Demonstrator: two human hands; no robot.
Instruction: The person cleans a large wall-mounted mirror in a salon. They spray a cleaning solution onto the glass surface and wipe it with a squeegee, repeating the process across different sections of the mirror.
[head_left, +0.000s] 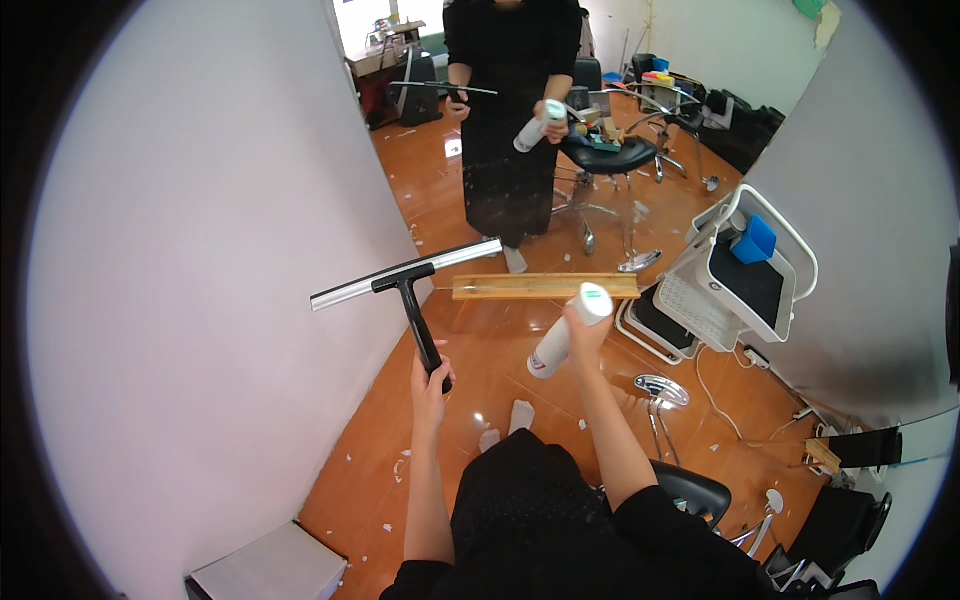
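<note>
My left hand (431, 385) is wrapped round the black handle of a window squeegee (418, 315). Its long silver blade stretches across in front of me, tilted up toward the right, against a background of wall and mirror. In my right hand (586, 340) is a white bottle (556, 343), held slantwise with one end up to the right; the hand covers part of it. Ahead stands a large mirror (515, 190), which reflects my dark clothes, the squeegee and the bottle. I cannot tell whether the squeegee touches the glass.
A wooden ledge (545, 287) runs along the mirror's foot. To the right stands a white trolley (700, 310) holding a blue container (755, 240). A black-seated stool (690, 492) is by my right side, a pale box (270, 565) at lower left. Cables and white scraps lie on the floor.
</note>
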